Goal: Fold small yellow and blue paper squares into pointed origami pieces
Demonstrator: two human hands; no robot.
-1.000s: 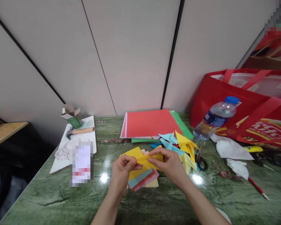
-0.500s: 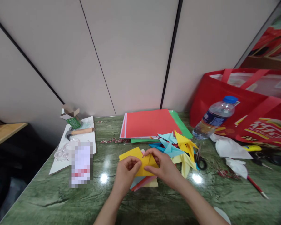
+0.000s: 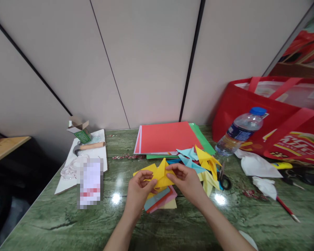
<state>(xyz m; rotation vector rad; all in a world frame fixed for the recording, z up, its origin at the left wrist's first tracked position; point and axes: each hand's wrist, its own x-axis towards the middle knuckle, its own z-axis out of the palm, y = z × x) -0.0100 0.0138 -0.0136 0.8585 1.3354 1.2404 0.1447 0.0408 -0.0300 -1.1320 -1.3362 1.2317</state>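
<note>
Between my two hands is a folded sheet of yellow origami paper [image 3: 161, 174], with a pointed flap standing up in its middle. My left hand [image 3: 141, 186] pinches its left side between thumb and fingers. On the opposite edge, my right hand [image 3: 184, 179] grips it the same way. Under it lies a stack of coloured paper squares [image 3: 159, 200] in blue, red, pink and cream, partly hidden by my hands. Just right of my right hand is a pile of folded paper shapes [image 3: 191, 165] in light blue, yellow and cream.
Red and green paper sheets [image 3: 170, 137] lie at the back. Black scissors [image 3: 225, 179] rest beside the folded pile. Farther right stand a water bottle [image 3: 239, 132] and a red bag [image 3: 277, 122]. On the left, a hammer [image 3: 90, 147] and small box [image 3: 81, 132] sit on a white board [image 3: 104, 160].
The yellow paper has been lifted slightly off the stack, and a pointed flap now stands up in it. My right hand has shifted a little to the right.
</note>
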